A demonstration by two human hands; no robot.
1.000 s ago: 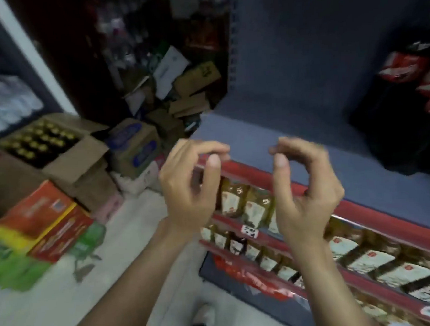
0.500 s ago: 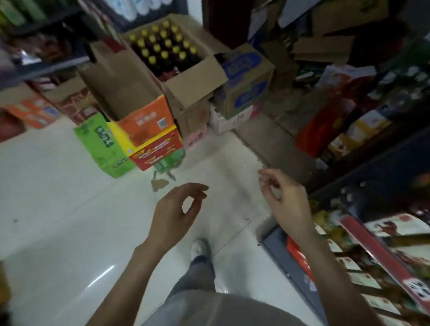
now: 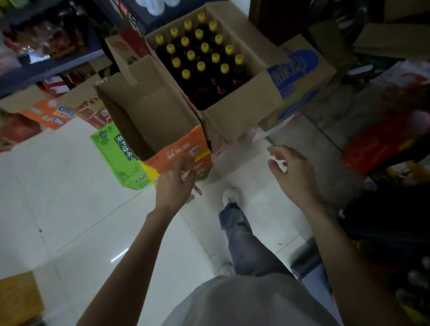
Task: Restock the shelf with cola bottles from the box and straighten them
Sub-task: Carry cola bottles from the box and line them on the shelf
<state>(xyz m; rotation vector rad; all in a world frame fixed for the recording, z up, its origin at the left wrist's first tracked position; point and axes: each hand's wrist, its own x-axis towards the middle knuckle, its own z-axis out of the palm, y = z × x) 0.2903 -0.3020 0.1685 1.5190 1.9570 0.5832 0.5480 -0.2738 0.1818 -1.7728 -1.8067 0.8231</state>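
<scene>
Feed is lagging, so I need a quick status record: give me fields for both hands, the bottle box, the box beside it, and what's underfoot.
left hand: loosely curled, holds nothing, in front of the orange box
right hand: fingers spread, holds nothing
bottle box: open cardboard, flaps up, beyond both hands
cola bottles: upright in rows, yellow caps, dark liquid
orange box: open, looks empty, left of bottle box
floor: glossy white tile
</scene>
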